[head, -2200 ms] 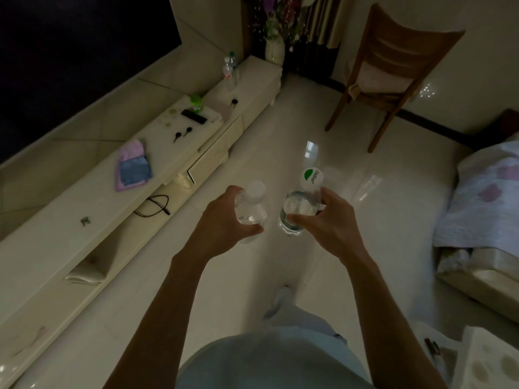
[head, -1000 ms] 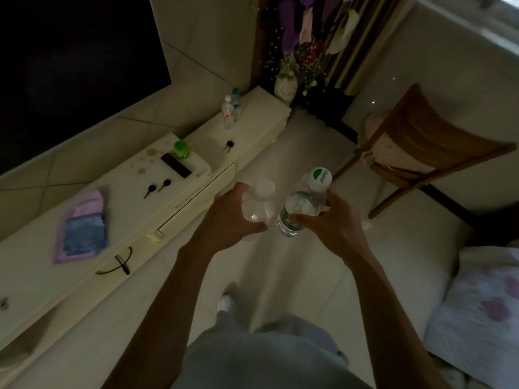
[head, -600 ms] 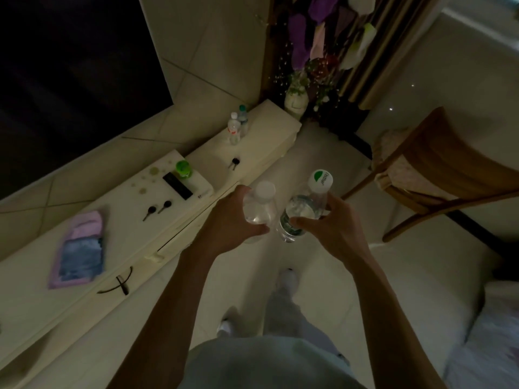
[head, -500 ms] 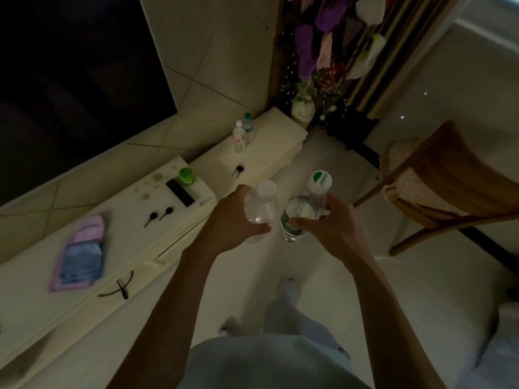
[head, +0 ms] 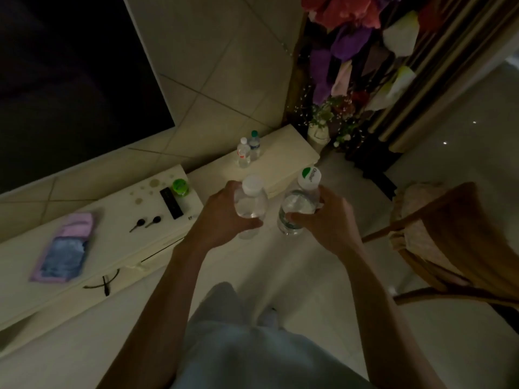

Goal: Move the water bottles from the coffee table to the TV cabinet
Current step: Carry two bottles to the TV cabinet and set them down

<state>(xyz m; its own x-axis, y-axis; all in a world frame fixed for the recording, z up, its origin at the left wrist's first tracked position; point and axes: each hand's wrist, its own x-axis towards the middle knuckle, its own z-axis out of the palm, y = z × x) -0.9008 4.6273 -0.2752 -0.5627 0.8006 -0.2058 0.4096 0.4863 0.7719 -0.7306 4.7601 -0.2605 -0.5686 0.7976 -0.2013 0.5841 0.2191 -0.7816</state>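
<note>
Left hand (head: 222, 220): white-capped bottle (head: 250, 204); right hand (head: 328, 223): green-capped bottle (head: 300, 202).

A home living room: low TV cabinet (head: 118, 248), dark screen (head: 70, 80) above it, flower vase (head: 317, 133) at its far end, wooden chair (head: 463, 234) across from it.

The cabinet (head: 112, 245) is cream, its cloth (head: 64, 248) pink and blue, remote (head: 171, 203) black, cup (head: 179, 187) green; the left bottle (head: 250, 204) is white-capped, the right bottle (head: 299, 204) white-and-green-capped.
</note>
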